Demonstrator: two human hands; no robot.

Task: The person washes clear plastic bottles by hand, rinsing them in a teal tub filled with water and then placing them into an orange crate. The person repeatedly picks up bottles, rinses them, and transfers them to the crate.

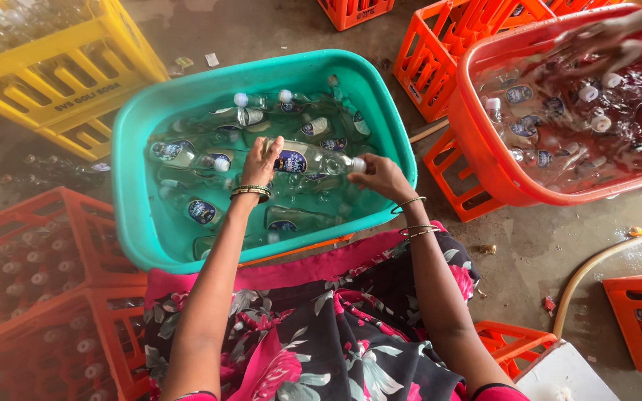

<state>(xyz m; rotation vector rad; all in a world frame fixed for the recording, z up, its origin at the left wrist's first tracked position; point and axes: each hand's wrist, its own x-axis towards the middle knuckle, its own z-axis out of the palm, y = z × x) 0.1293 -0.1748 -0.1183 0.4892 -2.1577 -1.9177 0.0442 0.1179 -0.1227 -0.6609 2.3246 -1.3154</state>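
I hold a clear glass bottle (313,159) with a round blue label sideways over a teal tub (134,141) of water. My left hand (260,165) grips the bottle's body. My right hand (380,177) grips its white-capped neck end. Several more bottles of the same kind (187,154) lie in the water around it. Bangles sit on both my wrists.
A red tub (477,141) of water and bottles stands at the right, with another person's hand (611,37) over it. Orange crates (31,267) with bottles stand at the left, a yellow crate (61,67) at top left, a hose (596,267) at the right.
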